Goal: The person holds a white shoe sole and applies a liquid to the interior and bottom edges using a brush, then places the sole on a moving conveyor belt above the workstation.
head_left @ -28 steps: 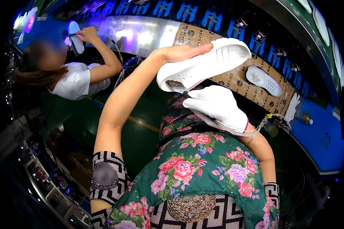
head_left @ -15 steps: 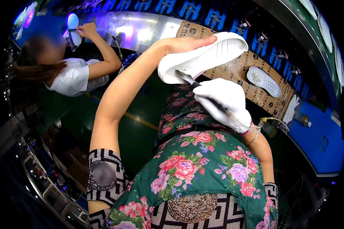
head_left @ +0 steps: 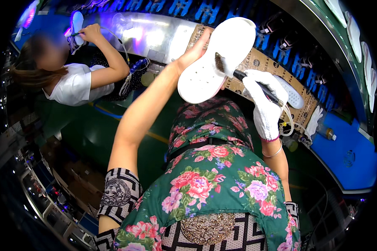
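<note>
My left hand (head_left: 197,48) holds a white shoe sole (head_left: 215,60) up in front of me, fingers behind it, its inner face turned toward me. My right hand (head_left: 264,102), in a white glove, grips a dark-handled brush (head_left: 247,79). The bristle tip touches the sole near its middle. A thin tube runs from the brush handle down past my wrist.
A brown cardboard sheet (head_left: 272,67) lies on the bench behind, with another white sole (head_left: 291,94) on it. A blue conveyor (head_left: 343,146) curves along the right. To my left a person in a white top (head_left: 73,85) works on a sole under purple light.
My left hand has lifted and tilted the sole more upright. My right hand has swung the brush onto the sole's middle. The person on the left shifted slightly.
</note>
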Demonstrator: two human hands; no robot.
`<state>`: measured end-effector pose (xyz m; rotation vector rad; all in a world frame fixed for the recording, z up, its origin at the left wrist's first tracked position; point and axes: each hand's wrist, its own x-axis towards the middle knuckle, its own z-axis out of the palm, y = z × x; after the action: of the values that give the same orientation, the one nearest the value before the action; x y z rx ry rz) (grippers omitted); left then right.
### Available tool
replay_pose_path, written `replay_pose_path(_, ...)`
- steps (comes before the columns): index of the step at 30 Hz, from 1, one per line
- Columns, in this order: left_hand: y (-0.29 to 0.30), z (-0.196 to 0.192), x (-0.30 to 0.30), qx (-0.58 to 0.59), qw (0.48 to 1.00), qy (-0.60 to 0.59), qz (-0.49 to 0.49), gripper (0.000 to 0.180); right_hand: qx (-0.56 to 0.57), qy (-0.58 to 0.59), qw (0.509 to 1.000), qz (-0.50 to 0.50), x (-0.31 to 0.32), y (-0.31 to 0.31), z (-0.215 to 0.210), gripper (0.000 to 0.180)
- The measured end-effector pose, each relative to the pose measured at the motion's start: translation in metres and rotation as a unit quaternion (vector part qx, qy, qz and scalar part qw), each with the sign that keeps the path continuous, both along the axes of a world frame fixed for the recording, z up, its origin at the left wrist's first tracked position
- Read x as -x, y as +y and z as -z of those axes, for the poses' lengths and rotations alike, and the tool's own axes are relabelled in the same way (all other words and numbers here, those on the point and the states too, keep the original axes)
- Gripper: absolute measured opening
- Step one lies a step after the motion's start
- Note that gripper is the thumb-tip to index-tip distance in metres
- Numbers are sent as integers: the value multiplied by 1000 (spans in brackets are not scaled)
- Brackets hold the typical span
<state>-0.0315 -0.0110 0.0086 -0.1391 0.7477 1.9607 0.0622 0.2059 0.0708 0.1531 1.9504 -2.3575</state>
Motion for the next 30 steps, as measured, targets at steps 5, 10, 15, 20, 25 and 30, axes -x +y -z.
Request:
replay_pose_path(5,18,26,-38,-89,982,-1,-165,71,-207,140,968,-13,23,1,1,19)
replay_pose_path(10,33,35,-63,-8,963,23,-268,43,-235,149,957,-82,32,1,-8,20)
replay_pose_path(15,5,40,-74,93,984,60,-139,39,-298,182,930,-115,22,-5,-8,18)
replay_pose_path(20,5,12,-84,-64,957,45,-278,59,-273,122,949,-98,5,-12,-12,18)
replay_pose_path(25,5,-5,-88,-256,911,-71,-316,76,-256,198,944,-62,9,-15,-17,21)
replay_pose_path(30,12,9,-95,-178,935,2,-307,72,-256,210,943,-47,12,-13,-26,20)
